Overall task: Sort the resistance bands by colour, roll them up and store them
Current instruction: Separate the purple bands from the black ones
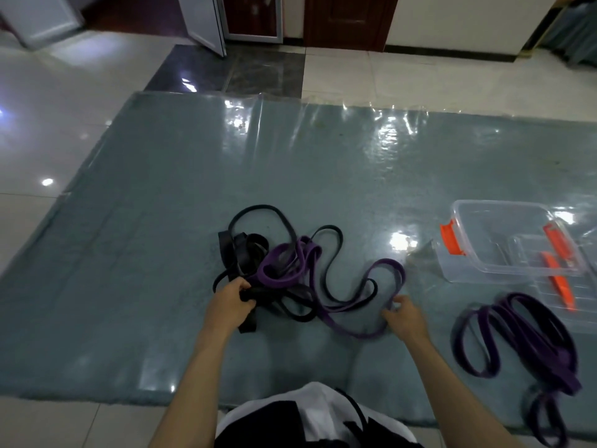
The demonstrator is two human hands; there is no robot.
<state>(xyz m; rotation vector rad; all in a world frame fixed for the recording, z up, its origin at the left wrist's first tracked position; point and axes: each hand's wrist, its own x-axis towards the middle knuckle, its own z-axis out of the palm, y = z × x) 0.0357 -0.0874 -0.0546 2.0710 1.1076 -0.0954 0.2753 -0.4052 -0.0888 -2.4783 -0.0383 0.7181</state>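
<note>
The sorting is only partly done. Near the right edge of the mat (129,221), towards its near corner, a group of purple bands (517,337) already lies apart from the others, loose and not rolled. The main pile (284,273) is in the middle of the mat, closer to the near edge, and there black bands and purple bands are mixed and crossing each other.

The left hand (231,303) is curled round a bunch of black bands (245,250) at the near left side of the pile and grips them. The right hand (402,315) is at the near right end of a long purple band (365,305) that runs out from the pile; its fingers are bent and seem to pinch the loop. I judge that the person is pulling this purple band free from the black ones.

The clear plastic box (484,227) with orange clasps stands near the right edge of the mat, beyond the sorted purple group, and I see no band inside it. Its lid (568,299) lies partly against it on the near side.

So what is left, as I judge: to finish the separating, then all the rolling, then all the storing.
</note>
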